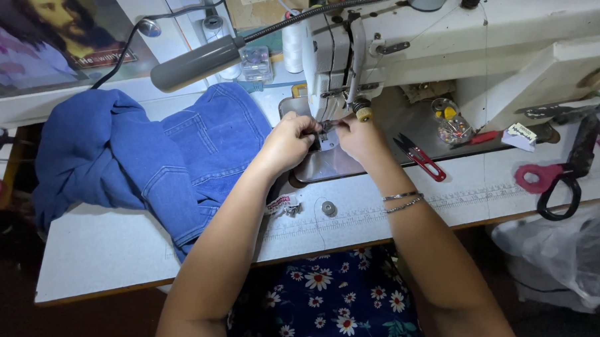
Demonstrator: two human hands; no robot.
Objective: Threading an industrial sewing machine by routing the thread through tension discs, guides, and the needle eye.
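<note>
We see both hands at frame centre under the sewing machine [451, 41] needle: left hand [289, 143] and right hand [359, 136] fingers pinched together at the presser foot (contents too small to tell), blue denim garment [147, 156] heaped centre-left on the table [98, 248].

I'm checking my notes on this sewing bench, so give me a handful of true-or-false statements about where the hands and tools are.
1. Both hands meet at the needle area of the sewing machine. True: the left hand and right hand are together there.
2. The blue denim garment lies under the needle. False: it is heaped to the left of the machine.
3. The red thread snips are in the right hand. False: they lie on the machine bed, to that hand's right.
4. The right wrist wears thin bracelets. True.
5. Scissors with pink and black handles lie at the table's right end. True.
</note>
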